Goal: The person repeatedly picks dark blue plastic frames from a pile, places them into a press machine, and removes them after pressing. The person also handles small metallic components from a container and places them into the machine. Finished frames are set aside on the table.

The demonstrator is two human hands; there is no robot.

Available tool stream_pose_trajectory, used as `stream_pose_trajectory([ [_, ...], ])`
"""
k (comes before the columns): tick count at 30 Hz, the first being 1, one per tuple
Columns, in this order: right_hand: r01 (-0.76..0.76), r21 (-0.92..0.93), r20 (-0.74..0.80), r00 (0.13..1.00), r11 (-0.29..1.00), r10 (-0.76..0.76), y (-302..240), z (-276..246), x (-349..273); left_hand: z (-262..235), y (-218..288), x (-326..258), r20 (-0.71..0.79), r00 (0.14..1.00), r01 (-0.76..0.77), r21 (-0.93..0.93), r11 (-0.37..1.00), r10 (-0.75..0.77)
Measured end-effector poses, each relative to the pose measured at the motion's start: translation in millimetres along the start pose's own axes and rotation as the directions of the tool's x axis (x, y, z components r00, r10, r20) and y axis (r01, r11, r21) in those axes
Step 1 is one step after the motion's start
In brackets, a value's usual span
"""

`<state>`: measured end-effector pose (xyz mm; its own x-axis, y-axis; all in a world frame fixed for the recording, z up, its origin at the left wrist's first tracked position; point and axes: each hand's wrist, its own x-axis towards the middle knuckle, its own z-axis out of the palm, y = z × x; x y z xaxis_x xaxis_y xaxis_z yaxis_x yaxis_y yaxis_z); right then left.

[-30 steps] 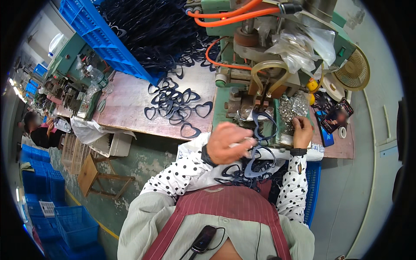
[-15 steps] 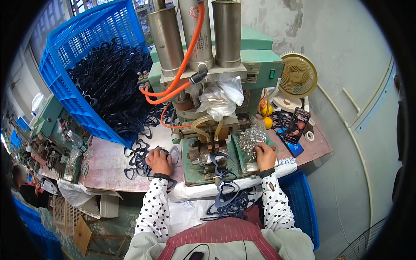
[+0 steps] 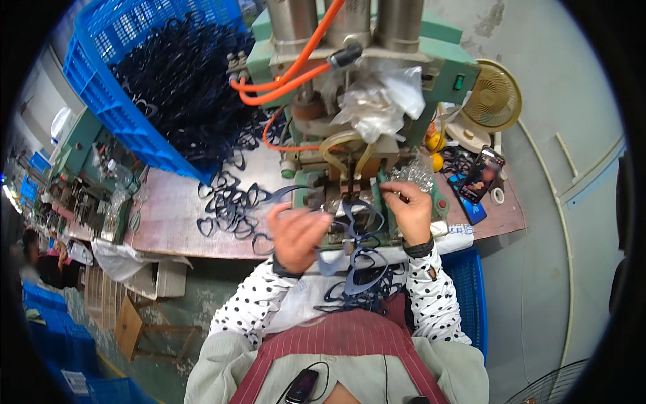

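Observation:
My left hand (image 3: 296,236) is in front of the press's left side, its fingers smeared by motion. A curved dark blue band (image 3: 286,193) shows just beyond its fingertips; whether the hand holds it I cannot tell. My right hand (image 3: 409,210) is just right of the press head, thumb and forefinger drawn together; anything small between them is too small to make out. Between the hands, a dark blue loop (image 3: 367,221) hangs at the work point of the green press (image 3: 309,180). More linked loops (image 3: 367,273) trail down toward my lap.
A blue crate (image 3: 114,114) full of dark loops leans at the back left, with loose loops (image 3: 229,202) on the table. Orange air hoses (image 3: 289,87) cross the press. Small metal parts (image 3: 416,174), a phone (image 3: 481,176) and a fan (image 3: 494,94) are at right.
My left hand has left the table and moved right, toward the press. My right hand has come away from the metal parts, moving toward the work point. The view has shifted downward.

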<state>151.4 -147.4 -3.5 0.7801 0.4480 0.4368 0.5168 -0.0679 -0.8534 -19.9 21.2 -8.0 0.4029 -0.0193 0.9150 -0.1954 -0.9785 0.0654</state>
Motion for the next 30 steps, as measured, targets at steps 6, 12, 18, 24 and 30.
stream_pose_trajectory([
  [6, -0.174, 0.153, 0.150, 0.977, 0.973, 0.151, -31, 15, -10, 19, 27, 21, 0.147, 0.980, -0.076, -0.343, 0.936, 0.133],
  [12, -0.221, 0.166, 0.103, 0.973, 0.961, 0.206, -31, 29, -3, 20, 23, 13, 0.182, 0.965, -0.095, -0.438, 0.894, 0.191],
  [18, -0.262, 0.371, 0.139, 0.964, 0.891, 0.226, -38, 43, 3, 10, 30, 15, 0.105, 0.949, -0.222, -0.446, 0.867, 0.297],
  [24, -0.231, 0.331, 0.126, 0.972, 0.915, 0.200, -27, 45, 2, 7, 13, 27, 0.070, 0.917, -0.342, -0.366, 0.866, 0.392],
  [30, -0.283, 0.409, 0.142, 0.959, 0.867, 0.246, -30, 43, 0, -19, -20, 78, 0.197, 0.667, 0.622, -0.678, 0.391, -0.718],
])
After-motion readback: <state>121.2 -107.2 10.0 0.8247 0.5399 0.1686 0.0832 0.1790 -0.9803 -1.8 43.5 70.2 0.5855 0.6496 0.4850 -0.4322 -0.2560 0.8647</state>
